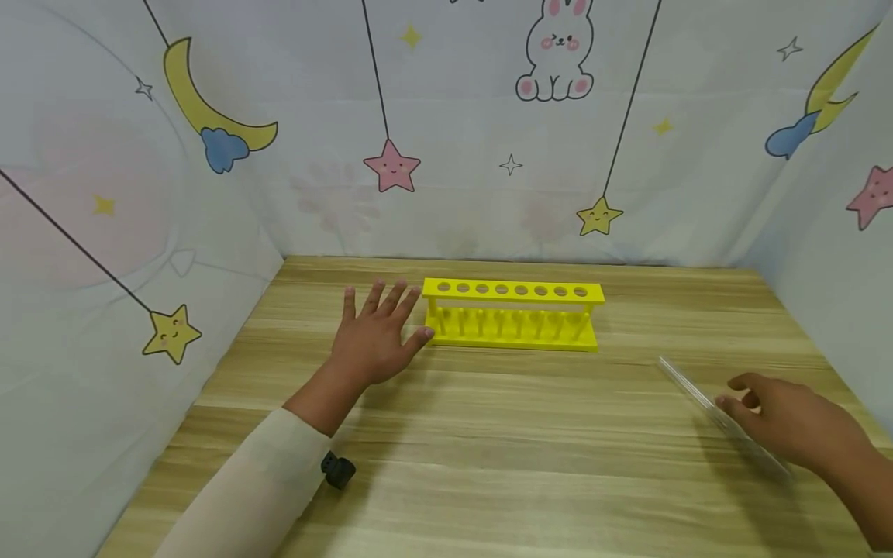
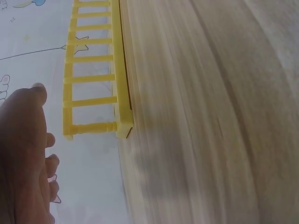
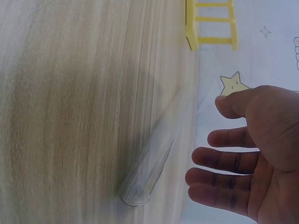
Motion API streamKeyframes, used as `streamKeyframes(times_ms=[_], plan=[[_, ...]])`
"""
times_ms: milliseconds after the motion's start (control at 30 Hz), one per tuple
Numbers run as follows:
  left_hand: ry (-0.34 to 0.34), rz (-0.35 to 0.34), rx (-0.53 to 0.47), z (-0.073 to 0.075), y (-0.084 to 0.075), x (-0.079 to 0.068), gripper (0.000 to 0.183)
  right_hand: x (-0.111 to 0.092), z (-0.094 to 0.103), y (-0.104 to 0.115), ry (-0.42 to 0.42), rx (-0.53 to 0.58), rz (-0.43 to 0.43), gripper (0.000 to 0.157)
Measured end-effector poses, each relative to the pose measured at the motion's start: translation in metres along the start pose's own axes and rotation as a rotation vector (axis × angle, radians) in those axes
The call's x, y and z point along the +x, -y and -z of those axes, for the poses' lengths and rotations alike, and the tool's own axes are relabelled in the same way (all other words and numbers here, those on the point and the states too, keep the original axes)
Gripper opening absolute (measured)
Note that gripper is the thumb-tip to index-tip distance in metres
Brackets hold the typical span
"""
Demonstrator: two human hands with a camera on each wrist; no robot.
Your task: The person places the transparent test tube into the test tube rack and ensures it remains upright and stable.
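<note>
A yellow test tube rack (image 1: 512, 341), with one row of round holes along its top bar, stands upright on the table. Beside its left end is my left hand (image 1: 373, 341), fingers spread and thumb toward the rack; the left wrist view shows a gap between thumb and rack (image 2: 122, 93). To the right, a clear test tube (image 1: 687, 382) slants across the table, partly hidden by my right hand (image 1: 802, 422). In the right wrist view the loosely extended fingers are apart from the tube (image 3: 147, 168), which looks blurred, and hold nothing.
The wood-grain table (image 1: 502, 465) meets pale printed cloth walls (image 1: 474, 225) at the back and both sides. A small black device (image 1: 339, 470) sits by the left sleeve (image 1: 258, 480).
</note>
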State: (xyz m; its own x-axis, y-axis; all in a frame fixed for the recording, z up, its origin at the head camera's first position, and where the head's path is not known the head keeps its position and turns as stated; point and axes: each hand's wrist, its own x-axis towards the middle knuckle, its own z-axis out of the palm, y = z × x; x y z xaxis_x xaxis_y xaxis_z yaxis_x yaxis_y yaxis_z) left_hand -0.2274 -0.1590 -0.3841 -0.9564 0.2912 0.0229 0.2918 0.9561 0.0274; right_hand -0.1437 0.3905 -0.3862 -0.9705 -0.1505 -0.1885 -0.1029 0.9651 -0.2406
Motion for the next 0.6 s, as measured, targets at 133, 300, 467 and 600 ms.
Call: streamKeyframes(times_ms=[133,300,467,600], plan=[[-0.005,0.0,0.005,-0.0031,0.0012,0.0017,0.077,0.0001,-0.0023,-0.0021,-0.006,-0.003,0.01,0.065],[-0.007,-0.001,0.001,-0.0048,0.0013,0.003,0.077,0.0003,-0.0053,-0.0051,-0.008,-0.007,0.017,0.063],[0.004,0.003,0.005,-0.0055,0.0007,0.0041,0.077,0.0,-0.0077,-0.0066,-0.012,-0.014,0.022,0.059],[0.008,0.001,0.007,-0.0063,0.0002,0.0052,0.077,0.0004,-0.008,-0.0058,0.026,-0.012,0.014,0.057]])
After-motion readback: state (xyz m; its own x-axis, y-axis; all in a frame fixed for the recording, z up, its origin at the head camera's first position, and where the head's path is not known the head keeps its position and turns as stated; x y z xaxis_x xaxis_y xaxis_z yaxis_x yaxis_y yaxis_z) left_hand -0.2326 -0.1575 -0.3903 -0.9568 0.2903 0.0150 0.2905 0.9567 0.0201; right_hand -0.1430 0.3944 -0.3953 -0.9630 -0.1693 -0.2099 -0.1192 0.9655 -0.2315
